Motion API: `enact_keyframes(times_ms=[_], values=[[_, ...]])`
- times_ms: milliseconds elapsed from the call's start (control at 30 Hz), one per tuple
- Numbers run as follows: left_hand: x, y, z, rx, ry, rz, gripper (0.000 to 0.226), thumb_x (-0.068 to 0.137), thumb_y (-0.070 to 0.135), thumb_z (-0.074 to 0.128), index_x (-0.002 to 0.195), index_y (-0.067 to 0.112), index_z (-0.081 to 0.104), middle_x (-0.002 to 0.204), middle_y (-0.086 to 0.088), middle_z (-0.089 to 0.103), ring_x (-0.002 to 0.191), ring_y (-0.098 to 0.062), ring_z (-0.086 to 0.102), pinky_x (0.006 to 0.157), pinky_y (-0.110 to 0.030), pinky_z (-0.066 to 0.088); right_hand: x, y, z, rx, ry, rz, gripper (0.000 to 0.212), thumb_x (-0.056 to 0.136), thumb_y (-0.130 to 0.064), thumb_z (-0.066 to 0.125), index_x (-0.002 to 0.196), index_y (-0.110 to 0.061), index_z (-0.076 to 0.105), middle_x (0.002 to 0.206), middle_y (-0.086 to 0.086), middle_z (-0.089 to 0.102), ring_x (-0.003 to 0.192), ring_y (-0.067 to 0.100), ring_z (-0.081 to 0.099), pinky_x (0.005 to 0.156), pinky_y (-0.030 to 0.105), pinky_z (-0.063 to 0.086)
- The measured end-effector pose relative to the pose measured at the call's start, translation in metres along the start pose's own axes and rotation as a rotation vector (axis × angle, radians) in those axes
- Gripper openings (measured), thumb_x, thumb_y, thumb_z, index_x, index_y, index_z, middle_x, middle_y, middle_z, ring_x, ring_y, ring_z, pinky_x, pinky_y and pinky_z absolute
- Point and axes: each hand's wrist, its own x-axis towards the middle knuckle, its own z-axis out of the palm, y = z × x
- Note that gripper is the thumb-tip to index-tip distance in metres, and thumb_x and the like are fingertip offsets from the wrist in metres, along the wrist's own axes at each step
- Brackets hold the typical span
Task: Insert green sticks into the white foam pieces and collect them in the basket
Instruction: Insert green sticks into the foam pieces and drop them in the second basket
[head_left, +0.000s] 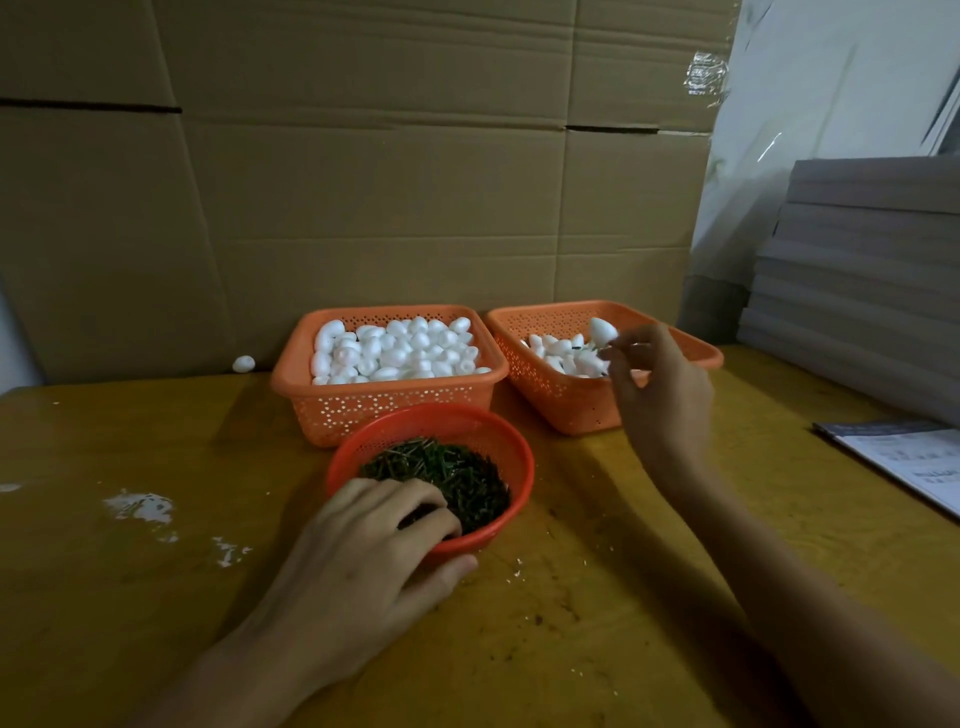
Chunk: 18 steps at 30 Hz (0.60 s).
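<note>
A round red bowl (511, 452) near the table's middle holds a heap of short green sticks (457, 475). My left hand (363, 551) reaches into the bowl, fingers curled among the sticks and thumb outside the rim. Behind it an orange basket (374, 405) is full of plain white foam pieces (395, 351). To the right a second orange basket (566, 400) holds foam pieces with sticks in them (558, 353). My right hand (660, 395) hovers over this basket and pinches the stick of one white foam piece (601, 331).
A loose foam piece (243, 364) lies by the cardboard wall at the left. White crumbs (140, 506) dot the yellow table (156, 597). Grey boards (862, 291) are stacked at the right, with printed paper (914, 462) in front of them.
</note>
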Motion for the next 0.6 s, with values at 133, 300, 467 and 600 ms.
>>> enact_keyframes(times_ms=[133,300,467,600], values=[[0.001,-0.002,-0.002,-0.023,-0.017,-0.010,0.037,0.100,0.055,0.047,0.104,0.032,0.075,0.112,0.017,0.068,0.099,-0.004,0.065,0.082,-0.027,0.053,0.011,0.024,0.001,-0.293,-0.166,-0.019,0.023,0.110,-0.027,0.049,0.122,-0.020,0.068,0.120,0.006,0.075,0.113,0.027,0.067,0.089,0.044,0.049],[0.002,-0.002,-0.003,-0.047,-0.018,-0.022,0.037,0.098,0.054,0.050,0.104,0.030,0.078,0.112,0.020,0.070,0.104,-0.002,0.065,0.086,-0.027,0.053,0.010,0.017,-0.003,-0.434,-0.267,-0.002,0.042,0.112,-0.040,0.035,0.138,-0.024,0.064,0.157,0.007,0.049,0.151,0.029,0.031,0.112,0.050,0.032],[0.002,-0.001,-0.003,-0.091,-0.019,-0.042,0.040,0.098,0.054,0.052,0.110,0.027,0.079,0.111,0.018,0.072,0.107,-0.003,0.065,0.087,-0.031,0.057,-0.008,-0.036,0.000,-0.212,-0.303,-0.283,0.032,0.109,-0.038,0.045,0.125,-0.019,0.067,0.133,0.003,0.062,0.126,0.021,0.051,0.102,0.041,0.044],[0.004,-0.002,-0.006,-0.215,0.019,-0.108,0.040,0.097,0.058,0.055,0.113,0.029,0.078,0.111,0.023,0.069,0.108,0.002,0.061,0.089,-0.029,0.055,-0.042,-0.079,0.005,0.044,-0.679,-0.548,0.033,0.108,-0.044,0.045,0.111,-0.022,0.069,0.109,-0.009,0.068,0.103,0.006,0.057,0.088,0.027,0.046]])
